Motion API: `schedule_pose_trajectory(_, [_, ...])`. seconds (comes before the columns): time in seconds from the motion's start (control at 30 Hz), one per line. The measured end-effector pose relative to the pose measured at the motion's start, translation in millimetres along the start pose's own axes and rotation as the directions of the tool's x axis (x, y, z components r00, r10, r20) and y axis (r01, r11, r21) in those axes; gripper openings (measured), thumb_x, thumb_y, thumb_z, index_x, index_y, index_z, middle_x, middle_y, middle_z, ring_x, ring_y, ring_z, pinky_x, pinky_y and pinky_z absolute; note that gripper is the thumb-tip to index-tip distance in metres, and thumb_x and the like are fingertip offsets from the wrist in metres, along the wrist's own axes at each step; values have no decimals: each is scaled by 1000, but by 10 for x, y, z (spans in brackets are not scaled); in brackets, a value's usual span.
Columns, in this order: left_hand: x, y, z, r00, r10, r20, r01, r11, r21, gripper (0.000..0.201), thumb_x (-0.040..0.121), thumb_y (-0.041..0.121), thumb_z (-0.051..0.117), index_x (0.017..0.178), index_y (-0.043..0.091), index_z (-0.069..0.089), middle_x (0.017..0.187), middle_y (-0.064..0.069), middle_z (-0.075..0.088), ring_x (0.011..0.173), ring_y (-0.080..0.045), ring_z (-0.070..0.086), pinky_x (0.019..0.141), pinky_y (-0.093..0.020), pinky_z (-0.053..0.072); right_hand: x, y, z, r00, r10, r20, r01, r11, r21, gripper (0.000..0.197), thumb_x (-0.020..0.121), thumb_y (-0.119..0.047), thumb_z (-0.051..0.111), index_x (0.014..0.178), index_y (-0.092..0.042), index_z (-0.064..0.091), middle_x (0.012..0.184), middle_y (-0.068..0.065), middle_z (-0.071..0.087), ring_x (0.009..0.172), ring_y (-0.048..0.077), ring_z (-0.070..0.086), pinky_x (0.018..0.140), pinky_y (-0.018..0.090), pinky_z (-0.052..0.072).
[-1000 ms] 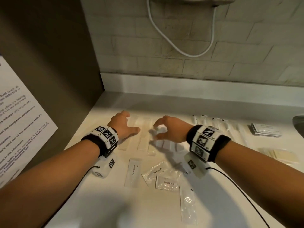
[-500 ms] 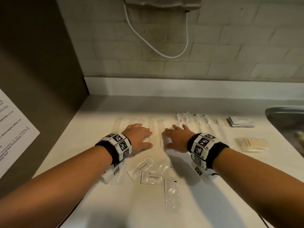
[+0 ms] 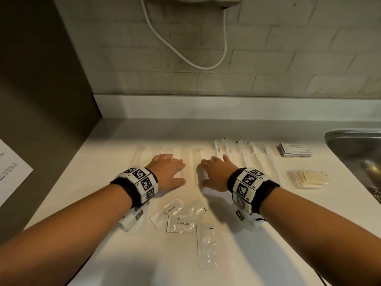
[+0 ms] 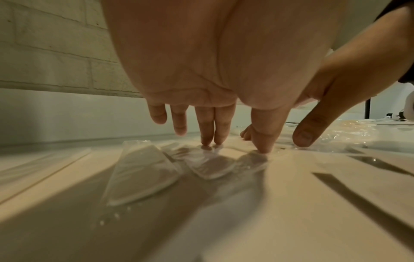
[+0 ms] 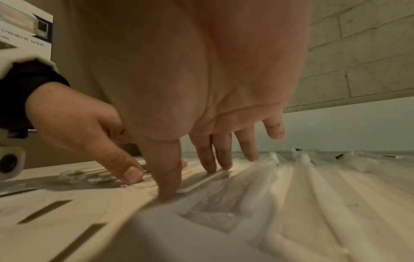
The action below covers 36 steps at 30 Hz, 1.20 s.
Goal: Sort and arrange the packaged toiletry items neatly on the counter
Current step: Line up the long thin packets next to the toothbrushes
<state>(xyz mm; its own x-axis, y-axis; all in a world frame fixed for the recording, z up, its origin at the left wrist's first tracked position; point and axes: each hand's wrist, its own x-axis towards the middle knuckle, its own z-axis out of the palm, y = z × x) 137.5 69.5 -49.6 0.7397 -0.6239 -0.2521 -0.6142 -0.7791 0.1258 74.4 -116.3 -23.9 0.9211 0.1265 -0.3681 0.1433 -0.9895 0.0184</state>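
Long clear-wrapped packets point(image 3: 191, 159) lie side by side on the white counter point(image 3: 107, 162). My left hand point(image 3: 168, 171) lies flat on them, fingertips point(image 4: 207, 140) pressing the plastic point(image 4: 208, 164). My right hand point(image 3: 216, 172) lies flat beside it, its fingers point(image 5: 210, 159) straight and touching the wrappers point(image 5: 224, 177). A row of wrapped toothbrushes point(image 3: 241, 150) lies to the right. Toothpaste sachets point(image 3: 180, 223) and an empty-looking clear packet point(image 3: 206, 244) lie nearer me, between my forearms.
A stack of flat white sachets point(image 3: 295, 150) and a pile of beige packets point(image 3: 307, 178) lie at the right. A steel sink point(image 3: 358, 153) lies at the far right. A dark panel point(image 3: 41, 100) with a printed notice point(image 3: 12, 170) walls the left. A white cable point(image 3: 185, 58) hangs on the brick wall.
Both hands have gone from curled over the packets to lying flat on them, slightly apart. The head view has shifted right, bringing the sink into sight.
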Motion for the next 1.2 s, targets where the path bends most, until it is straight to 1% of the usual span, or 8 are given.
schedule_pose_trajectory(0.27, [15, -2, -16, 999, -16, 31, 16, 1000, 5, 66, 93, 59, 44, 152, 32, 30, 162, 11, 22, 151, -19, 10, 120, -40, 3, 32, 26, 31, 1000, 8, -13, -8, 1000, 7, 61, 94, -48, 47, 147, -21, 34, 150, -1, 41, 142, 26, 29, 117, 52, 10])
schedule_pose_trajectory(0.6, [-17, 15, -79, 999, -22, 43, 24, 999, -44, 66, 93, 57, 47, 151, 31, 31, 161, 11, 24, 151, -20, 11, 121, -40, 4, 59, 31, 7, 1000, 12, 8, -12, 1000, 9, 64, 93, -52, 48, 148, -24, 32, 152, -2, 39, 146, 26, 22, 118, 54, 5])
schedule_pose_trajectory(0.73, [-53, -52, -194, 997, -66, -48, 59, 990, -131, 61, 95, 51, 49, 150, 31, 33, 159, 11, 29, 149, -18, 15, 119, -39, 7, 70, 1, -108, 999, -12, -39, 13, 1000, 22, 63, 93, -51, 48, 148, -24, 32, 152, -2, 39, 146, 25, 24, 119, 55, 5])
schedule_pose_trajectory(0.8, [-80, -164, -237, 992, -101, -74, 90, 987, -130, 57, 95, 46, 51, 149, 32, 36, 158, 11, 32, 148, -18, 18, 119, -38, 8, 99, -46, -153, 996, -44, -80, 47, 998, 34, 61, 93, -50, 48, 147, -24, 35, 150, -3, 42, 145, 23, 27, 118, 55, 5])
schedule_pose_trajectory(0.9, [-139, -339, -235, 990, -137, -17, 136, 989, -56, 56, 91, 50, 55, 144, 32, 44, 156, 10, 37, 148, -21, 20, 118, -40, 10, 168, -142, -176, 994, -73, -78, 77, 996, 45, 64, 93, -53, 46, 148, -24, 33, 152, -4, 40, 147, 22, 21, 118, 55, 1])
schedule_pose_trajectory(1.0, [-224, -374, -216, 991, -117, 62, 116, 993, 16, 56, 87, 60, 55, 134, 29, 54, 155, 11, 38, 149, -24, 19, 118, -42, 11, 234, -220, -153, 996, -71, -51, 73, 997, 23, 71, 89, -61, 46, 148, -23, 33, 152, -3, 39, 147, 23, 19, 118, 55, 1])
schedule_pose_trajectory(1.1, [-257, -333, -196, 991, -102, 90, 98, 994, 42, 65, 87, 63, 54, 141, 28, 48, 160, 11, 28, 150, -22, 14, 119, -41, 8, 283, -247, -98, 998, -64, -21, 63, 998, -18, 70, 89, -64, 44, 146, -24, 36, 151, -3, 40, 146, 25, 23, 118, 55, 4])
schedule_pose_trajectory(1.2, [-232, -309, -179, 991, -101, 89, 97, 994, 40, 71, 88, 64, 52, 149, 30, 38, 161, 11, 24, 151, -22, 11, 120, -41, 6, 293, -242, -50, 997, -71, -16, 70, 997, -31, 67, 89, -62, 45, 144, -24, 39, 147, -3, 43, 140, 24, 31, 117, 55, 8])
